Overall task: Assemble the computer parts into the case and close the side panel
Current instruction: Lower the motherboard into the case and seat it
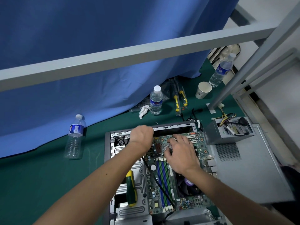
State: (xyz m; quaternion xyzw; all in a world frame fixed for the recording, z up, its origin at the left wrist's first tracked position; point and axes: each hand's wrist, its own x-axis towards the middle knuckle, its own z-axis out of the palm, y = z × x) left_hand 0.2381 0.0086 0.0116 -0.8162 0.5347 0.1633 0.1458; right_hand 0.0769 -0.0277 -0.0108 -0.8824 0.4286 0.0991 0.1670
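The open computer case (pixel 108 153) lies flat on the green table. The green motherboard (pixel 159 181) sits inside it, with blue and green memory slots. My left hand (pixel 141 137) is at the case's far wall, and its fingers curl over the rim there; the fingertips are hidden. My right hand (pixel 181 153) rests on the far part of the motherboard with its fingers spread, touching the board. A grey power supply (pixel 227 131) with loose cables stands outside the case on the grey side panel (pixel 250 174), to the right.
A green and yellow screwdriver (pixel 131 187) lies in the case on the drive bay. Three water bottles (pixel 156 100) (pixel 75 137) (pixel 221 70), a paper cup (pixel 203 90), yellow-handled tools (pixel 180 99) and a crumpled tissue (pixel 143 111) are on the table. A grey frame bar (pixel 129 52) crosses overhead before a blue curtain.
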